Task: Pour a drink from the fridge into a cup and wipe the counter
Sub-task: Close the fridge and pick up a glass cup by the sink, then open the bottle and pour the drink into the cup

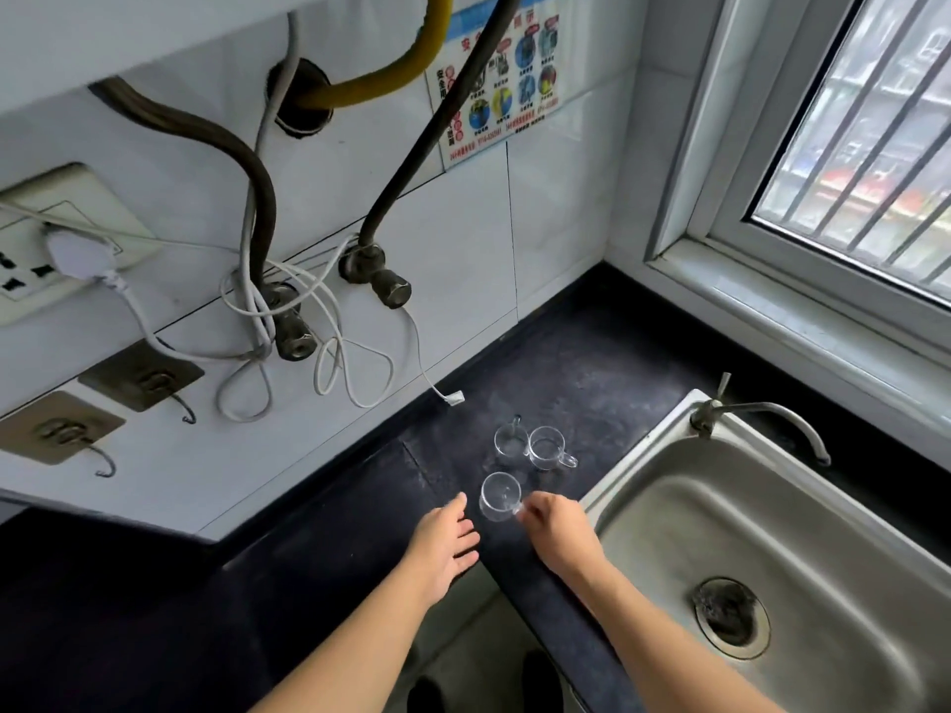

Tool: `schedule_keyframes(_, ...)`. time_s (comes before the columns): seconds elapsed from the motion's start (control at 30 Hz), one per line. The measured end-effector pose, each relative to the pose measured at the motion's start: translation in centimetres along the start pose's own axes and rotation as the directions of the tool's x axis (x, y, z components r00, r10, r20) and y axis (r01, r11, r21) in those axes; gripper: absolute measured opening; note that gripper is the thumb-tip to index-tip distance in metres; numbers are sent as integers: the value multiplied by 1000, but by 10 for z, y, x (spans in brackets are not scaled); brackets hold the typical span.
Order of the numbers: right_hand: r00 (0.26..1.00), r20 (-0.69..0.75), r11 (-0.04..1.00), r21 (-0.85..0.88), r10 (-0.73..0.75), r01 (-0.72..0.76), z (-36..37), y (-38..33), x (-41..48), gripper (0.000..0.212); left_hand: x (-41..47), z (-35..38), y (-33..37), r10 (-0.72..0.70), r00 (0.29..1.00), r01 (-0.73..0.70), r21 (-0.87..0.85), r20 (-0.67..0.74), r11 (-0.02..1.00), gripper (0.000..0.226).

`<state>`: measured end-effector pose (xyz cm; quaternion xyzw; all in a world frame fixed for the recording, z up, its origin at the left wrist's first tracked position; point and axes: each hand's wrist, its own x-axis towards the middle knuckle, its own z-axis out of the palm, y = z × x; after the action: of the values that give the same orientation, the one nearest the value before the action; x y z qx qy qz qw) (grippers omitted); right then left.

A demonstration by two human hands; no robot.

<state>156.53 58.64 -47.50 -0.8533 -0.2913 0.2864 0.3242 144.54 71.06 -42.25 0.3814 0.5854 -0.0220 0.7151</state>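
left wall: 2 stick-on hooks (62, 434), both bare. 1 socket plate (87, 198) above them, 1 white plug (74, 252) in it. Its cable (329, 352) is looped round the 2 valves (291, 331), I'd guess to keep slack off the desk; the loose end hangs just above it. 2 dark hoses (247, 167) rise from the valves, and 1 yellow hose (391, 77) enters a wall hole.

desk (592, 362): dark top, runs along the tile to the window corner.

left hand (445, 545): released, fingers straight, palm down at the front edge, just beside the near cup and apart from it. Reads as ready to steady. Can't tell if it bears on the desk.

cups: 3, clear glass, handled, all look empty. The back pair (507, 438) stands close together, maybe touching. The near cup (500, 499) is the one I'm working. It sits between the two hands.

right hand (553, 524): grasping the near cup, fingers pinched on its handle, which points toward the sink. The handle grip keeps skin off the rim. Holding it clear of the pair gives pouring room, my guess. Can't tell if the base is on the desk or just off it.

right side: 1 steel sink (803, 527), 1 tap (767, 411) with its spout over the basin, 1 drain (731, 617). 1 barred window (849, 146) beyond.

No fridge, drink or cloth in view. My read: cup staging only, pour and wipe not yet done.
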Motion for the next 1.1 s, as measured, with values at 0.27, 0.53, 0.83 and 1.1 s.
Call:
schedule_keyframes(0.27,998,61,992,129,-15,7,34,-32,-42,27,-8,-25,-17,-95,995,97,-379,24,920,74)
schedule_keyframes(0.53,946,285,988,35,-157,153,82,-84,-64,26,-41,-110,-53,-79,993,17,-547,-90,837,69)
schedule_keyframes(0.83,705,595,865,-34,-385,501,201,-201,-111,25,-112,-268,-122,-40,955,-208,-763,-293,612,65)
schedule_keyframes(1.1,548,715,780,-8,-433,626,355,-294,-204,32,-159,-441,-208,-39,917,-347,-844,-396,408,71)
